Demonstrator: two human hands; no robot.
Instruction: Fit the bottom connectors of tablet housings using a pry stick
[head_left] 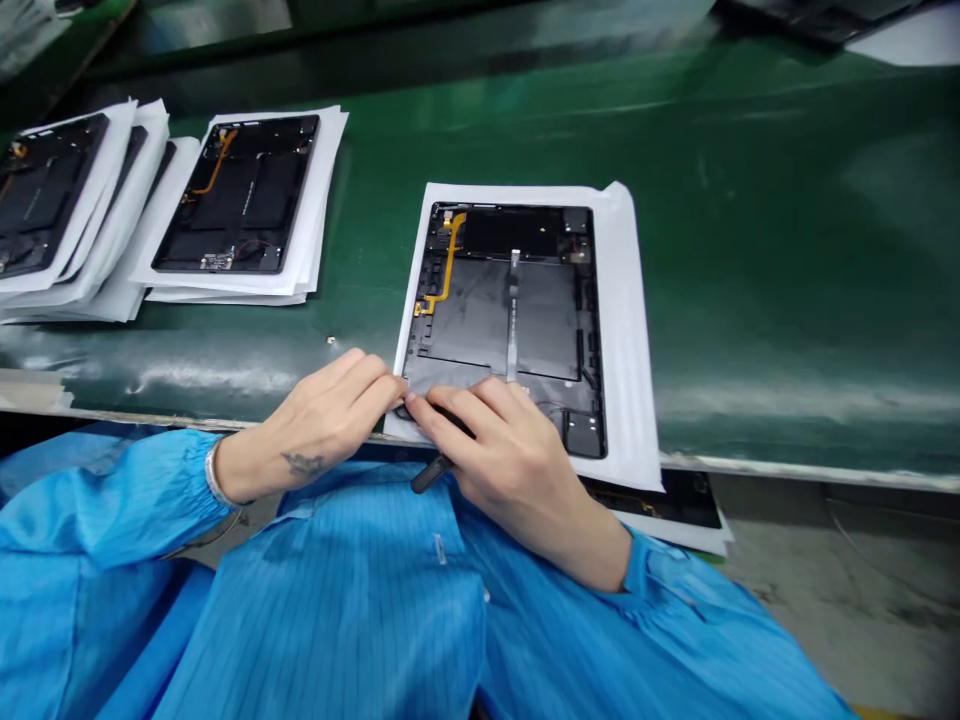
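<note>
An opened black tablet casing [540, 320] lies on a white sheet [628, 380] at the bench's front edge. An orange flex cable [450, 265] runs down its left side, and a pale strip [513, 320] crosses its middle. My left hand [322, 420] is closed, with its fingertips pinched at the casing's lower left corner; what they hold is too small to make out. My right hand [510, 455] is wrapped round a black tool [430, 474], whose handle sticks out below the palm. Its fingertips meet the left ones at that corner and hide the casing's lower edge.
Another casing [244, 200] on white sheets lies to the left on the green bench [750, 250]. A stack of casings between sheets [52, 200] is at the far left. Below the bench edge, another dark panel [675, 498] shows at right.
</note>
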